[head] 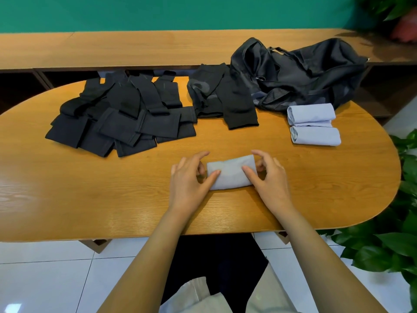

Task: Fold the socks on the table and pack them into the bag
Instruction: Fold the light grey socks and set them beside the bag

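Nearest the lens, two bare forearms are seen rising from the bottom of the frame over pale trousers (198, 297) and a white tiled floor (56, 279). Both hands are set on one folded pale blue sock (230, 175), which lies on the wooden counter (90, 188) just below the middle of the frame. The left hand (189, 175) is clamped on the sock's left end, thumb laid across the top and fingers curled behind the edge; the right hand (268, 175) is clamped on the right end in the same manner. The two hands are kept apart by the width of the sock.

Two more pale blue bundles are counted at centre right — an upper bundle (310, 114) and a lower bundle (316, 136), touching one another. Just above them, in the upper right, one black bag (304, 73) is slumped on the counter, its mouth turned towards the middle.

Black socks are laid in two groups: a large heap (119, 118) at centre left and a smaller heap (221, 98) at upper centre, touching the bag. The socks are overlapped too heavily for a count of either heap.

One wooden ledge (135, 48) is seen behind the counter, with a green wall (180, 12) above it — and leafy plants (383, 245) along the right edge.
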